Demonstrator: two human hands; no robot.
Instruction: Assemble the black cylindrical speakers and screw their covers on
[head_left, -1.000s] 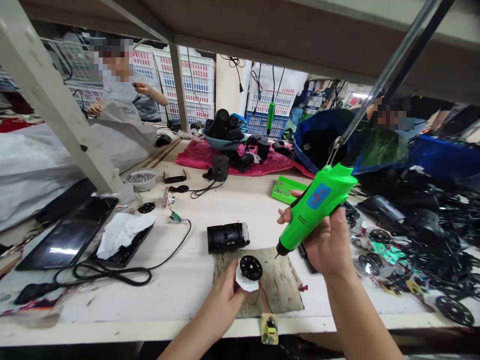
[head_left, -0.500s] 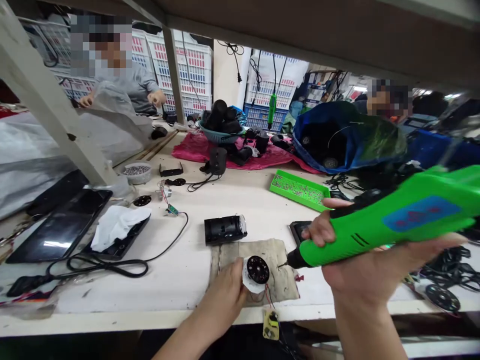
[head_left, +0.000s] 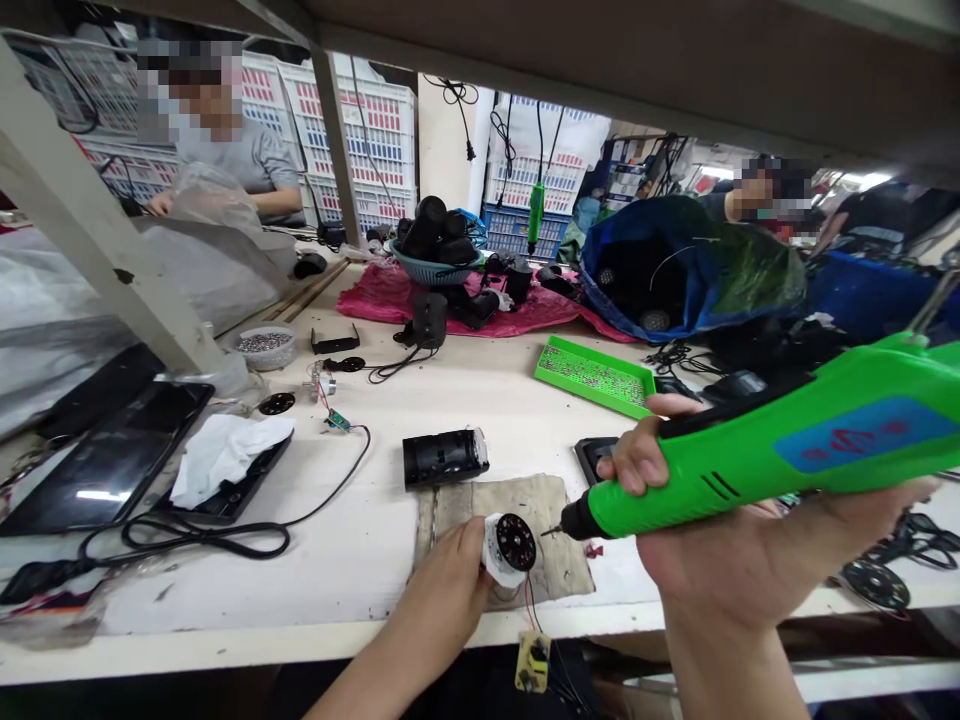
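Note:
My left hand (head_left: 450, 585) is closed round a small white motor with a black slotted disc (head_left: 516, 543) on its end, held over a worn cloth pad (head_left: 555, 505). Red and black wires run down from it to a small circuit board (head_left: 532, 662) hanging past the table edge. In my right hand (head_left: 720, 540) is a green electric screwdriver (head_left: 705, 470), lying nearly level. Its thin bit points left, a short gap from the disc. Behind the pad a black cylindrical housing (head_left: 444, 458) lies on its side.
A green tray (head_left: 596, 378) of small screws and a clear tub (head_left: 266, 347) of metal bits stand farther back. Cables, a circuit board (head_left: 337, 420) and dark panels lie at left. A shelf post (head_left: 112, 220) rises there. Across the table sits another person (head_left: 262, 160).
The screwdriver's bit has come slightly left, closer to the black disc. The motor stays in my left hand; the whole view has shifted a little.

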